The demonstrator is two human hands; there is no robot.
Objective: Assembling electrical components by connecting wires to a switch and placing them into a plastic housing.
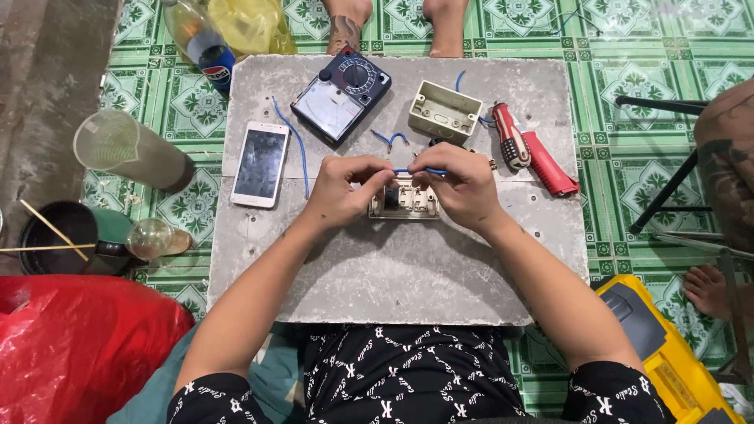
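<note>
A short blue wire (402,170) is stretched between my two hands, each pinching one end. My left hand (343,190) and my right hand (459,182) hover over a beige switch plate (405,200) that lies on a grey slab (393,267). The plate's middle is partly hidden by my fingers. A second short blue wire piece (390,139) lies just beyond my hands.
On the slab: a white phone (260,163), a long blue wire (297,141), an analogue multimeter (341,97), a beige wall box (444,111), a red screwdriver (511,138) and red pliers (550,165). A yellow case (667,353) lies right, a red bag (78,345) left. Another person's feet (393,20) are opposite.
</note>
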